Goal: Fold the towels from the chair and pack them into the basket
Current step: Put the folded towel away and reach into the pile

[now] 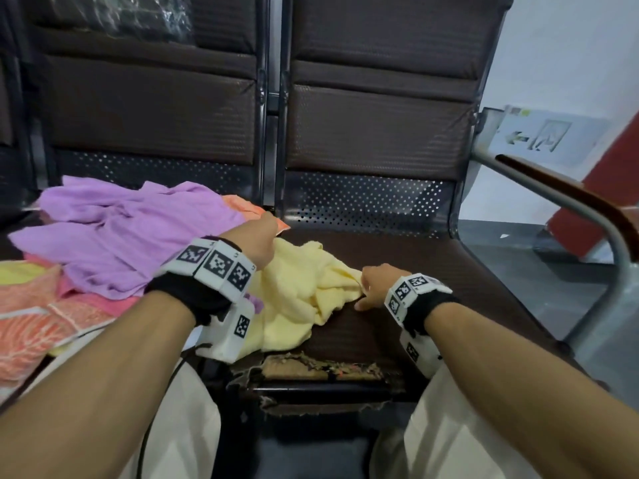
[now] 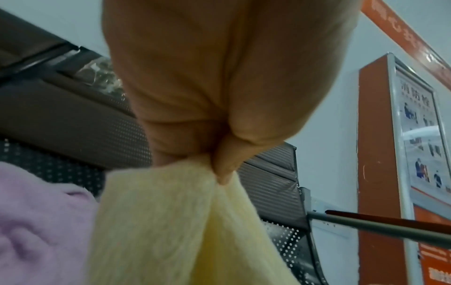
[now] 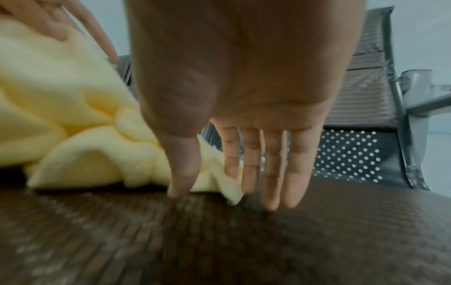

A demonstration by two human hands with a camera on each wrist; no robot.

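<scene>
Brown padded chair seats (image 1: 397,264) fill the head view, two side by side with perforated metal at the back. No basket shows in any view, and no towel looks folded, so I judge the task barely begun. Across the left of the frame lies the heap waiting for me: a purple towel (image 1: 114,236) on top, orange and pink patterned towels (image 1: 41,312) beneath it at the lower left. At the centre, crumpled on the right-hand seat, sits the yellow towel (image 1: 297,295). My left hand (image 1: 256,240) pinches its upper edge between thumb and curled fingers, lifting it. My right hand (image 1: 373,285) reaches with straight fingers (image 3: 273,173) for the towel's right-hand corner, just touching it, nothing gripped.
</scene>
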